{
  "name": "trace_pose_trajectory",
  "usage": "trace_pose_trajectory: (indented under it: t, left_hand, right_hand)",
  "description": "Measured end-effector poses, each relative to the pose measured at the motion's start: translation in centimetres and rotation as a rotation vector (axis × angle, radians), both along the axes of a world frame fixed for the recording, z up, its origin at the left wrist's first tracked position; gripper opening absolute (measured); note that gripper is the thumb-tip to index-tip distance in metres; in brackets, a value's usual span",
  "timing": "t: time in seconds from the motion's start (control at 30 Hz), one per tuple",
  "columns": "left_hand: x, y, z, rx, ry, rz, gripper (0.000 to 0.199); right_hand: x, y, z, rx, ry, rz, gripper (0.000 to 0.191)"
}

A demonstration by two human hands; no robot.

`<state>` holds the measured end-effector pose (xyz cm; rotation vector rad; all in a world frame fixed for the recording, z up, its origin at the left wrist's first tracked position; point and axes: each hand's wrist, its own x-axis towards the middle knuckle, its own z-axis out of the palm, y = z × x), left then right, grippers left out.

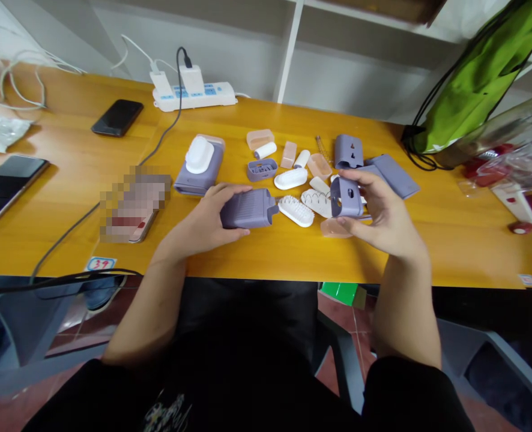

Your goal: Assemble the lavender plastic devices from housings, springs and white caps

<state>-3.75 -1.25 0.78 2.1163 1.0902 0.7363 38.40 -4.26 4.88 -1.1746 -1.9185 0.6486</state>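
My left hand point(207, 222) is wrapped round a ribbed purple casing point(248, 209), its notched end facing right. A spring reaches from near that end toward the right. In my right hand point(383, 216) a short purple housing point(347, 197) with a hole in its side is held between thumb and fingers. The two parts are apart. Between and behind them lie white bristled brush heads point(296, 210), a white oval piece point(290, 178), a small purple tray point(262, 170) and peach translucent caps point(260, 140). Another purple housing point(348, 151) stands behind my right hand.
A purple case with a white top point(199, 157) stands back left. Farther left are phones point(117, 117), a cable and a white power strip point(194, 96). A green bag point(482, 78) and plastic-wrapped items point(513, 162) are at the right. The table's front edge is near my forearms.
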Motion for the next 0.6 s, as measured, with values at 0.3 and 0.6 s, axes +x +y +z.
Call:
trace_pose_trajectory:
  t: [0.3, 0.6]
  left_hand:
    - [0.8, 0.0, -0.1, -0.033, -0.022, -0.032, 0.091]
    - [1.1, -0.2, 0.1, -0.060, -0.043, -0.063, 0.091]
  right_hand:
    - [-2.0, 0.4, 0.1, -0.032, -0.015, 0.069, 0.094]
    - [-5.2, 0.5, -0.9, -0.052, -0.043, 0.208, 0.089]
